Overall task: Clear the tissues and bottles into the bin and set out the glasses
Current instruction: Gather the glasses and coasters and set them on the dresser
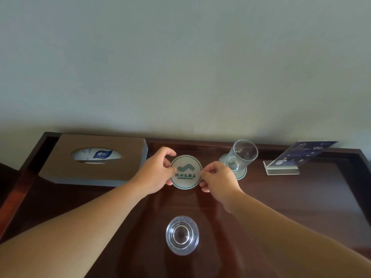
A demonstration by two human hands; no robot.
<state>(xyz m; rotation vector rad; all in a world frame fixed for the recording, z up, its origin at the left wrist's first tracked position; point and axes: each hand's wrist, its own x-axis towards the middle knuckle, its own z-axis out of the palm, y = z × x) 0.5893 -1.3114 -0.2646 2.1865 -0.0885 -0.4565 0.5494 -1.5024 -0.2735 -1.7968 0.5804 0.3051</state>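
Dark wood desk (281, 207). Left hand (154, 173) and right hand (218, 179) each pinch an edge of a round white coaster (186, 172). One glass (242, 154) stands on a second coaster (242, 175) just right; another glass (182, 235) stands nearer, bare on wood. Tissue box (96, 159) left.

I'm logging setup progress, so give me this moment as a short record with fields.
surface: dark wooden tray-top desk
left hand: pinching coaster's left edge
right hand: pinching its right edge
held coaster: bare, logo up
far glass: on second coaster
near glass: on bare wood
tissue box: far left
acrylic sign: far right
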